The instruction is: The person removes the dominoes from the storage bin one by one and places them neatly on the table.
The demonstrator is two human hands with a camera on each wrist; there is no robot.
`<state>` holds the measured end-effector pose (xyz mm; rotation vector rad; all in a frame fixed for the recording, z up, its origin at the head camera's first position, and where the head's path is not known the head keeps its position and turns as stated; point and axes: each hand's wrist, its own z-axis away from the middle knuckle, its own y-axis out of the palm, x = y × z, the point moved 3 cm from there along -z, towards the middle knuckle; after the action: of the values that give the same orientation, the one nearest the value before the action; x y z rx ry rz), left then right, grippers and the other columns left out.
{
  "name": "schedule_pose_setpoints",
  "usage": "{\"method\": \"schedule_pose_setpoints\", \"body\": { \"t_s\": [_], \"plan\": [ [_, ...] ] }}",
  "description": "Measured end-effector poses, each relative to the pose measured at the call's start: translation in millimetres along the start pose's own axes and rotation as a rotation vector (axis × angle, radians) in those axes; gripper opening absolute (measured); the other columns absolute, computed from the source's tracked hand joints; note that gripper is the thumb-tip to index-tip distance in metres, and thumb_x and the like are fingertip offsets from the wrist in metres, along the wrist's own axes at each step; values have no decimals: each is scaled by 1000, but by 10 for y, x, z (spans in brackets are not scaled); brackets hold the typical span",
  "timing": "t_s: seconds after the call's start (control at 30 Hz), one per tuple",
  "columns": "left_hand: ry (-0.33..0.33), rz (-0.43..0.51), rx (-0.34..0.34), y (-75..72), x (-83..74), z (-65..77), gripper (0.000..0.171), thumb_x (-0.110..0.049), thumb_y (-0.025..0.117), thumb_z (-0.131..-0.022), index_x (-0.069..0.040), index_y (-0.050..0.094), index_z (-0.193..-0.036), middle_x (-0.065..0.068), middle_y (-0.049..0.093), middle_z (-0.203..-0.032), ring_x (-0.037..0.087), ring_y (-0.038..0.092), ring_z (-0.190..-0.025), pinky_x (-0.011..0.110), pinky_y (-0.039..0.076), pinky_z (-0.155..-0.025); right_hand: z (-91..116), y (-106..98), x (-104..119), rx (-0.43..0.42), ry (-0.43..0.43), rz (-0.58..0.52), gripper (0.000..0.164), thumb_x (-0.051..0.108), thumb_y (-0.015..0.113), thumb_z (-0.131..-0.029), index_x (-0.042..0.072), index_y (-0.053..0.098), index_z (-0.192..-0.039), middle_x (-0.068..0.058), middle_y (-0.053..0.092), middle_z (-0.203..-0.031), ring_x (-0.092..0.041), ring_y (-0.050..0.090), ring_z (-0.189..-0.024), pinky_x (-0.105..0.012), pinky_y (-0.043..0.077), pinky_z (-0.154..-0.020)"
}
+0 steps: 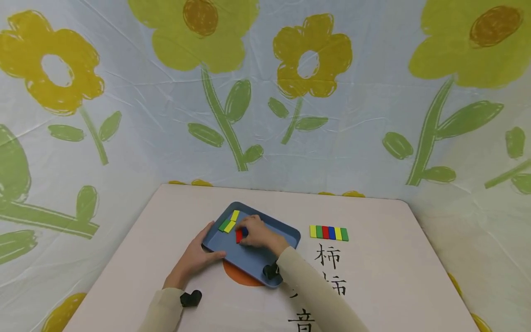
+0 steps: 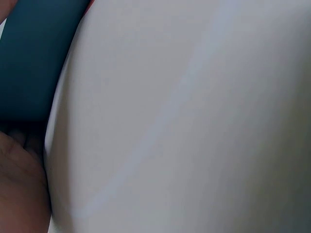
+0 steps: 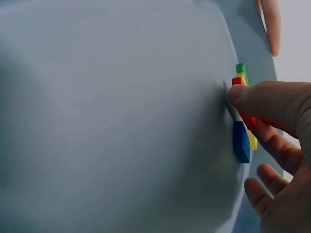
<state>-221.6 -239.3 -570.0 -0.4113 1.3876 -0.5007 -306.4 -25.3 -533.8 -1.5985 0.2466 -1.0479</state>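
Observation:
A blue tray (image 1: pixel 253 260) lies at an angle on the table. My left hand (image 1: pixel 195 256) holds its near left corner, thumb along the front rim and fingers along the left side. Over the tray, my right hand (image 1: pixel 257 233) pinches a red tile (image 3: pixel 249 120) between thumb and fingers. A blue tile (image 3: pixel 241 142) stands right beside the red one, partly behind the fingers in the head view. At the tray's far left lie two yellow tiles, the upper one (image 1: pixel 234 215) and the lower one (image 1: pixel 229 226), beside a green tile (image 1: pixel 223 225).
Right of the tray, a row of coloured tiles (image 1: pixel 325 232) lies side by side on the pale table (image 1: pixel 381 258). Black written characters (image 1: pixel 327 256) run below it. An orange round print (image 1: pixel 240 275) shows partly under the tray. Flowered cloth (image 1: pixel 356 152) hangs around the table.

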Motion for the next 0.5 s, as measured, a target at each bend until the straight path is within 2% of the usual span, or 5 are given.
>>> {"method": "schedule_pose_setpoints", "body": {
  "t_s": [0.23,0.33,0.5],
  "plan": [
    [-16,-10,4,7,-12,17,115,-58,85,-77,-31,17,-166,10,21,-172,42,20,-157,68,19,-123,109,-163,-45,-19,-3,-26,46,23,81,-89,10,70,-132,-9,65,-134,-29,52,-129,-46,41,-112],
    [3,-22,0,-1,-3,18,114,-57,85,-77,-31,18,-166,10,22,-172,41,21,-157,67,20,-123,179,-250,-80,-16,19,-67,47,25,81,-89,12,70,-132,-7,64,-131,-25,53,-123,-39,45,-107],
    [29,-33,-2,-5,22,9,113,-57,84,-78,-32,17,-166,9,21,-172,41,21,-157,67,21,-123,306,-396,-168,-39,33,-141,47,21,80,-88,10,68,-133,-9,62,-127,-26,55,-117,-39,51,-101]
  ]
}}
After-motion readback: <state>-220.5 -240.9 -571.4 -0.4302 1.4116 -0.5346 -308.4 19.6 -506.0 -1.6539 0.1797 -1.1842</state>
